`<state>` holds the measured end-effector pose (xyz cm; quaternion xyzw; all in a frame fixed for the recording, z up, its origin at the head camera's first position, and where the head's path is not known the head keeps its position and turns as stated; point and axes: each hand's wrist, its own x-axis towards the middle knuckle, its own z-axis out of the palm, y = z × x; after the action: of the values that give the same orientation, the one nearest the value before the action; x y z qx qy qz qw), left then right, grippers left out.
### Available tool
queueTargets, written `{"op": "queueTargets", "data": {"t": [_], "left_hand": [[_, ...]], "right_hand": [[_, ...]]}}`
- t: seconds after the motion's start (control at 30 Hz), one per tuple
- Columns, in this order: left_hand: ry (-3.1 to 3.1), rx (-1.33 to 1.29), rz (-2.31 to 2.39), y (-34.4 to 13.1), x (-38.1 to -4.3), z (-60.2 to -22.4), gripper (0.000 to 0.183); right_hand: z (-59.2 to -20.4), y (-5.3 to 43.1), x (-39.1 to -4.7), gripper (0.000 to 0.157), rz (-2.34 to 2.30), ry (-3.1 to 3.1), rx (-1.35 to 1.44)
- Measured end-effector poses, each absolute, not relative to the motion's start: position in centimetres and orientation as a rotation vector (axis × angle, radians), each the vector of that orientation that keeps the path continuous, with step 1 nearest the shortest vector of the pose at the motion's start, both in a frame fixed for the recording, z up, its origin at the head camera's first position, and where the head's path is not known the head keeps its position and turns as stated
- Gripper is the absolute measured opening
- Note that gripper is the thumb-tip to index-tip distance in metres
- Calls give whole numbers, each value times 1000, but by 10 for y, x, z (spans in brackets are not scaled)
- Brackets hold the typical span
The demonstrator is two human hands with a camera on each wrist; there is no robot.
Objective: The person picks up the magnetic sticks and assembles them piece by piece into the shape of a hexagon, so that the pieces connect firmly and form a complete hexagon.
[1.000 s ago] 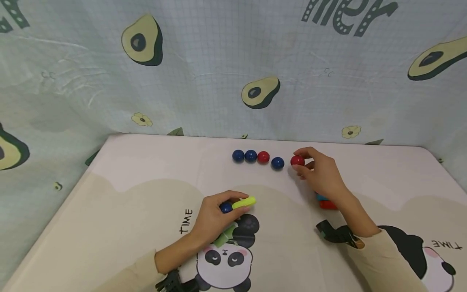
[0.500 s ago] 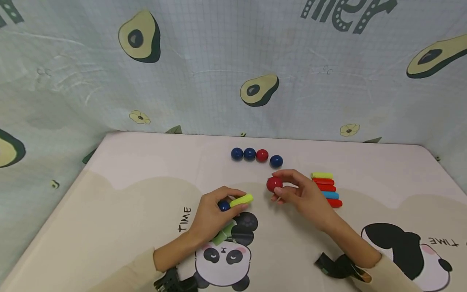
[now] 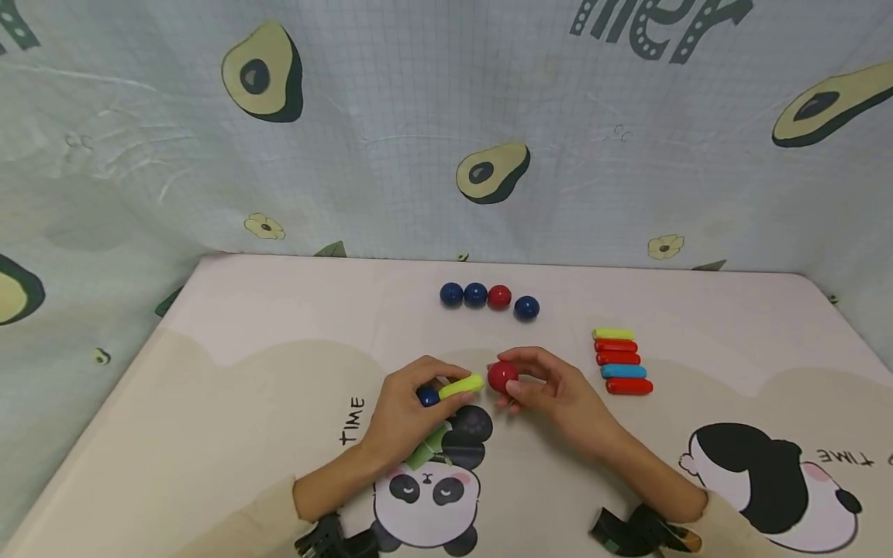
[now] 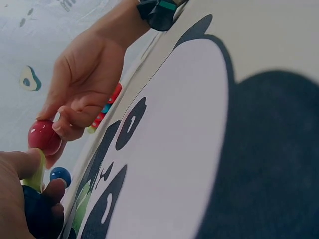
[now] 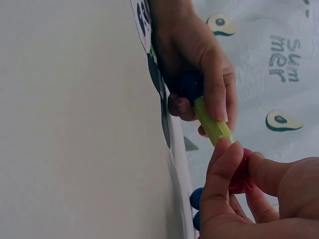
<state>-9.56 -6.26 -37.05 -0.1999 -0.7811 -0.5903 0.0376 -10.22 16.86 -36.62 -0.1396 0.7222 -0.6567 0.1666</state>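
My left hand [image 3: 408, 411] pinches a short yellow-green rod [image 3: 461, 387] between thumb and fingers. A blue ball [image 3: 428, 396] sits at the rod's near end, partly covered by the palm and fingers. My right hand [image 3: 565, 399] holds a red ball [image 3: 501, 377] by its fingertips, just off the rod's free end in the head view. In the left wrist view the red ball [image 4: 44, 137] appears right at the tip of the rod [image 4: 35, 172]; whether they touch I cannot tell. Both hands are raised over the panda print on the table.
Toward the back edge, a blue ball [image 3: 451, 294], another blue ball [image 3: 476, 294] and a red ball [image 3: 499, 297] form a row, with a third blue ball [image 3: 526, 308] slightly apart. Several coloured rods [image 3: 624, 371] lie stacked side by side at right. A patterned sheet [image 3: 391, 116] hangs behind.
My right hand has carried the red ball from beside the back row toward the left and nearer, up to the rod's end. The left hand has hardly moved.
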Motion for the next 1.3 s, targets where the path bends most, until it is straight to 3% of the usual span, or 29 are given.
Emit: {"op": "queueTargets", "data": {"t": [0.27,0.7,1.0,1.3], "left_hand": [[-2374,-663,-1806,-65,-103,-391,22],[-2431,-675,-1778,-62,-100,-384,23],[-2442,-788,-1856,-63,-101,-389,38],[-2384,-766,-2306,-67,-105,-385,49]], "right_hand": [[-368,168,-99,41,-1905,2025,-436],[-369,168,-99,38,-1913,1995,-421],[-368,167,-97,38,-1837,2054,-418],[-368,163,-94,40,-1867,2006,-515]]}}
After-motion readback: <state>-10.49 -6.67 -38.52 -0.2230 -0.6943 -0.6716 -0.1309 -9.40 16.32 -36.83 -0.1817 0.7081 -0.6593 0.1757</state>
